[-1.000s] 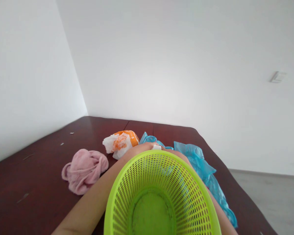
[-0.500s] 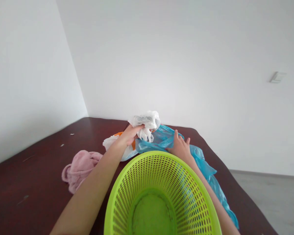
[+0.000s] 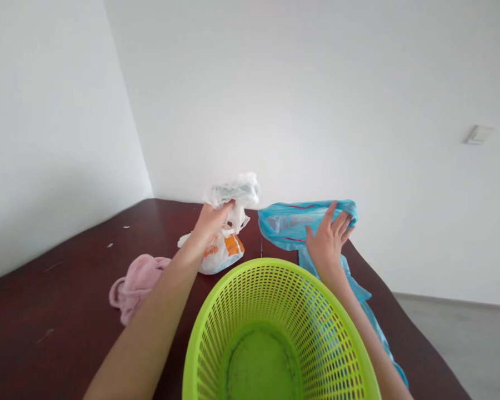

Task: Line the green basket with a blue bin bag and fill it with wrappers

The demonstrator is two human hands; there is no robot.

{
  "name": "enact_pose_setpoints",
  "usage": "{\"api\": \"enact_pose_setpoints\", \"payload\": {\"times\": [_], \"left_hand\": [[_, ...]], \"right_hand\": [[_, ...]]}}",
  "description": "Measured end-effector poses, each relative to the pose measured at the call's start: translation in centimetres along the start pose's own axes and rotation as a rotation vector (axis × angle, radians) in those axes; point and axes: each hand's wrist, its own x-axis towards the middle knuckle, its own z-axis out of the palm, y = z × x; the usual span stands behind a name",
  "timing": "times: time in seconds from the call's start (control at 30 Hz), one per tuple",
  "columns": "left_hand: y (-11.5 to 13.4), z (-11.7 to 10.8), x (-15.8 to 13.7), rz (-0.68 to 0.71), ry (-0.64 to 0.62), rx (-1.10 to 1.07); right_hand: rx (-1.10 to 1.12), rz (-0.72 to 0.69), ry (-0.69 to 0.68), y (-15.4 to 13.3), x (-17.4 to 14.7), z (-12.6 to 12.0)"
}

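Note:
My left hand is closed around a crumpled white plastic bag, held up off the table. Just below it on the table lies another white plastic bag with orange print. My right hand grips a blue plastic bag by its right end, thumb apart and fingers pressed on the film. The bag stretches out leftward from that hand, with thin red lines on it. More blue plastic trails down behind my right forearm; whether it is the same bag I cannot tell.
A green slotted plastic basket stands between my forearms, nothing inside it. To the left, a pink fluffy cloth rests on the dark red tabletop. White walls rise behind and at left, with a switch at right.
My right hand has moved right and up with the blue bag, drawing it off the orange-printed bag. My left hand, with the white bag, has shifted slightly left and up.

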Motion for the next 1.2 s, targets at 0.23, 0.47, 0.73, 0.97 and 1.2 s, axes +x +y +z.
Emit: {"api": "enact_pose_setpoints", "payload": {"times": [0.23,0.47,0.73,0.97,1.2], "left_hand": [[-5.9,1.5,-2.2,0.262,-0.287,1.064],[-9.6,1.3,-4.1,-0.01,-0.779,1.359],[-2.9,2.4,-3.0,0.222,-0.559,0.919],[0.0,4.4,-4.5,0.25,-0.702,0.392],[-0.7,4.2,-3.6,0.108,-0.591,0.224]], "right_hand": [[0.33,-0.139,0.241,-0.5,0.7,0.1],[0.635,-0.001,0.14,-2.0,0.3,-2.0],[1.096,-0.142,-0.224,-2.7,0.8,-3.7],[1.36,-0.257,-0.765,-3.9,-0.4,-5.0],[1.066,0.156,-0.369,-2.4,0.7,-1.8]]}}
